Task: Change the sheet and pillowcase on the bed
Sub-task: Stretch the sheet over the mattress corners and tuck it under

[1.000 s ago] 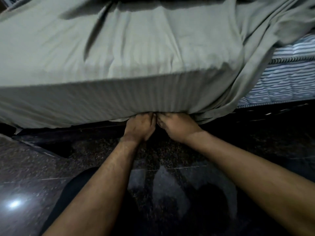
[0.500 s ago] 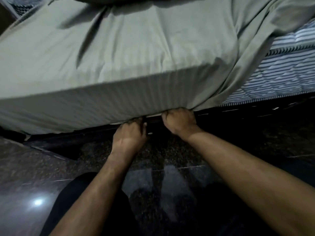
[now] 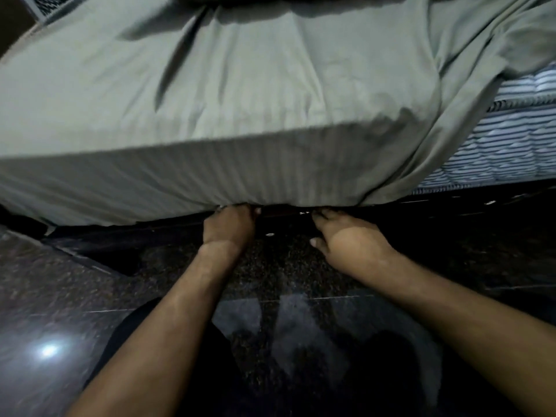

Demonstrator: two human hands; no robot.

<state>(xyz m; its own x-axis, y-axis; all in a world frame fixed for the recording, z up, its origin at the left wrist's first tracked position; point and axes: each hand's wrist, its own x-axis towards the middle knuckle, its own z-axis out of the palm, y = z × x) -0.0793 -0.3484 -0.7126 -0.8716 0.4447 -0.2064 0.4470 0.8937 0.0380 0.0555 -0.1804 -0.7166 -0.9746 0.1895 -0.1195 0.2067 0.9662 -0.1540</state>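
Observation:
A grey-green striped sheet (image 3: 240,121) covers the top and near side of the mattress, pulled smooth down to its lower edge. Both hands are at that lower edge, a small gap apart. My left hand (image 3: 228,228) has its fingers pushed in under the sheet's hem, fingertips mostly hidden. My right hand (image 3: 346,236) reaches to the hem with the fingers stretched forward and the thumb held out to the side. At the right the sheet hangs loose and bunched, leaving the blue-and-white striped mattress (image 3: 505,145) bare. No pillow or pillowcase shows.
A dark polished stone floor (image 3: 75,296) runs beneath my arms and reflects a ceiling light at the lower left. The dark bed base (image 3: 451,212) shows under the mattress. A patterned surface (image 3: 45,4) peeks out at the top left corner.
My hands were touching each other at the hem; they have moved apart, the right one sliding to the right. The view has shifted slightly closer to the bed.

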